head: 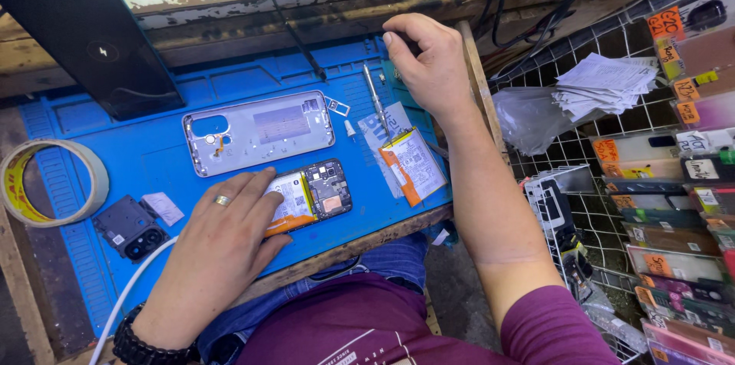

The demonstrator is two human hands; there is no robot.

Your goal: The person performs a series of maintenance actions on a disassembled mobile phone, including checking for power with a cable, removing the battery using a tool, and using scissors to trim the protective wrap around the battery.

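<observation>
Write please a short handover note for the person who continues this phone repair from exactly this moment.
Left hand: flat on the opened phone, holding it on the blue mat.
Right hand: at the mat's far right corner, fingers pinched; whether it holds anything cannot be seen.
Done: back cover off, lying above the phone; loose battery at right.
Left: phone not closed; screwdriver lies beside the battery.

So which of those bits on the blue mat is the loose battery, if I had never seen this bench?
Start at the blue mat covering the bench, then go to its right end, below the right hand. The loose battery lies there alone, a flat white rectangle with an orange edge. The other battery sits inside the opened phone under the left hand.
</observation>
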